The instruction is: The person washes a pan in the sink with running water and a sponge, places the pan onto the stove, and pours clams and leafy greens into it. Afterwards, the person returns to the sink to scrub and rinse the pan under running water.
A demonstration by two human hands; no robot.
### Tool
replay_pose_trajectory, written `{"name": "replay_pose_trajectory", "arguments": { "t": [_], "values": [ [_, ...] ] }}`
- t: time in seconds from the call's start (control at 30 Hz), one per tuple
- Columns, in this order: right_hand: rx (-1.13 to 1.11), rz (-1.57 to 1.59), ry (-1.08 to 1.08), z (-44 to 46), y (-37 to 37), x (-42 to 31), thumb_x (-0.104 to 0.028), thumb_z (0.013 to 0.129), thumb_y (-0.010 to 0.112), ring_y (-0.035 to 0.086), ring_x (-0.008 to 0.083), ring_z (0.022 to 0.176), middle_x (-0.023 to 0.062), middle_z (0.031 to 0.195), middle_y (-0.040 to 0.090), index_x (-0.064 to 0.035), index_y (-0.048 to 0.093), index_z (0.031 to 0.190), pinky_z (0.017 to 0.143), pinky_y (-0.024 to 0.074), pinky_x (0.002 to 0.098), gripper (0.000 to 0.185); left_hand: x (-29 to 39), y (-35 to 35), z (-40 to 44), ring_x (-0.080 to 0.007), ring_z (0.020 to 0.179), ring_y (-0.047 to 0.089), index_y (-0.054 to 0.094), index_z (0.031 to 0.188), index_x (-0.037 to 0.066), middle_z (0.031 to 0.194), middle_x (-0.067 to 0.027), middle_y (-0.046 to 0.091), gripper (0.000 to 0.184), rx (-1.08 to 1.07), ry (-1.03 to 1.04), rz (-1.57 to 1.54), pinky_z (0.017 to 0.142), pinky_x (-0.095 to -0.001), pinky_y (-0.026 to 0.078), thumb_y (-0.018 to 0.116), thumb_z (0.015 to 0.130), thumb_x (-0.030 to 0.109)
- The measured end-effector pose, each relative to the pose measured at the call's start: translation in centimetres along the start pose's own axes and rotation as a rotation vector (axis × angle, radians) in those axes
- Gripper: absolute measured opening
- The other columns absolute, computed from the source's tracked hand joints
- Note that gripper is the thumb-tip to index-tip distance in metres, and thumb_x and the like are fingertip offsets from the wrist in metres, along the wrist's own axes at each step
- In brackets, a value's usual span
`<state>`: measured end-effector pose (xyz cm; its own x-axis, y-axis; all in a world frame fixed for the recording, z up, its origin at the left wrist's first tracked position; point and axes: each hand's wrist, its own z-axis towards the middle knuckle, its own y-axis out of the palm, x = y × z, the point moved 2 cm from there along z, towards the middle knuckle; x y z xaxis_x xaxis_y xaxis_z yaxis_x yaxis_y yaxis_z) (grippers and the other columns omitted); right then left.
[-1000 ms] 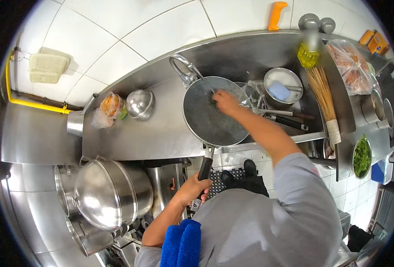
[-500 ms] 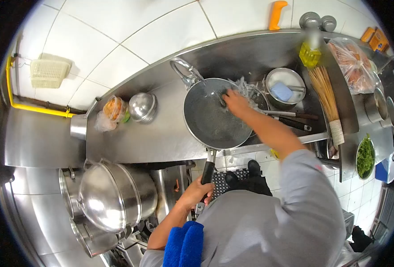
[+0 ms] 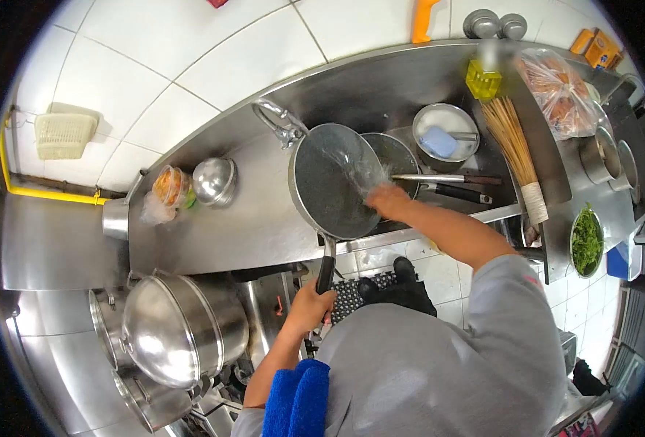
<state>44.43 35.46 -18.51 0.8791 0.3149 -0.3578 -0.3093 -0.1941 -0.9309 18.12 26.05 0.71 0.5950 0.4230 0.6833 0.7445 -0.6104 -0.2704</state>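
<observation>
My left hand (image 3: 310,307) is wrapped round the black handle of a large grey frying pan (image 3: 330,182). The pan is tilted under the tap (image 3: 286,132), with clear water splashing over its right side. At the pan's lower right rim is my right hand (image 3: 388,202), its fingers smeared by motion; whether they hold anything cannot be made out. Partly hidden behind the big pan, a second pan (image 3: 395,156) lies in the sink. Beside it is a pot (image 3: 446,116) with whitish liquid and a blue sponge (image 3: 438,142).
A bamboo brush (image 3: 512,146) and a yellow bottle (image 3: 483,79) stand at the sink's right. Farther right are a bag of food (image 3: 559,95) and a bowl of greens (image 3: 587,242). Metal bowls (image 3: 215,180) sit left; a large lidded pot (image 3: 169,331) stands lower left.
My right hand has moved from inside the pan to its lower right rim. The pan is tipped more to the right, and water splashes near that side. The view has shifted slightly.
</observation>
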Motion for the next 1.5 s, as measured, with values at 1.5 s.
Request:
{"name": "replay_pose_trajectory", "arguments": {
  "t": [1.5],
  "values": [
    [-0.104, -0.014, 0.286, -1.5, -7.6, 4.8, -0.01, 0.077, 0.055, 0.057, 0.0329, 0.107, 0.0146, 0.11, 0.061, -0.0076, 0.061, 0.108, 0.088, 0.0465, 0.0437, 0.032, -1.0, 2.9, -0.3, -0.0281, 0.053, 0.061, 0.049, 0.096, -0.004, 0.062, -0.0163, 0.06, 0.025, 0.178, 0.159, 0.278, 0.049, -0.0386, 0.046, 0.059, 0.082, 0.014]
  ]
}}
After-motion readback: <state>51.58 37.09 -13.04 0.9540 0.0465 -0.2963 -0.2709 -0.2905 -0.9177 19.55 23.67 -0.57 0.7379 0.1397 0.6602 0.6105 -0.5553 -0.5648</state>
